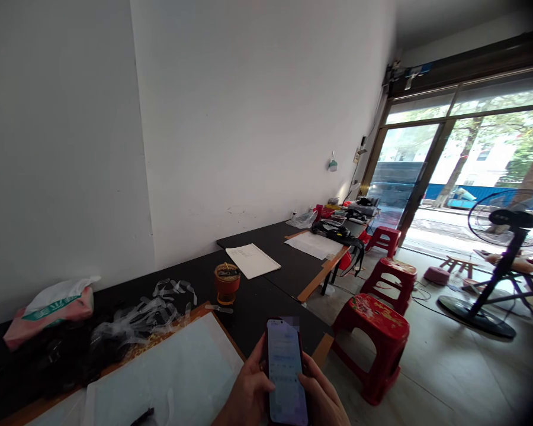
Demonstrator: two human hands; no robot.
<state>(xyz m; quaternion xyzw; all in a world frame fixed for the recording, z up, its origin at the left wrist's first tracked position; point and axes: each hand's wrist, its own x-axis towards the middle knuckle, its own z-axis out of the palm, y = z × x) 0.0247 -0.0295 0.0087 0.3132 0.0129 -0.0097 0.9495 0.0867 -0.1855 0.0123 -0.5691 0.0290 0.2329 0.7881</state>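
A smartphone [286,370] with a lit screen is held upright at the bottom centre. My left hand [247,387] grips its left edge, the thumb lying over the screen. On the opposite edge my right hand [323,393] is closed too, its thumb at the screen's right side. Text on the screen is too small to read. Left of the hands lies a large pale sheet [169,373] on a brown board, with a small dark object [143,416] at its near edge. Behind the phone, an amber cup [227,285] stands on the black table [266,296].
An open notebook [253,260] lies beyond the cup. Clear plastic strips [146,316] and a pink tissue pack [51,313] are at the left. Red stools [373,343] stand right of the table, with a black fan [493,284] farther right. Bags and clutter [337,228] cover the far table.
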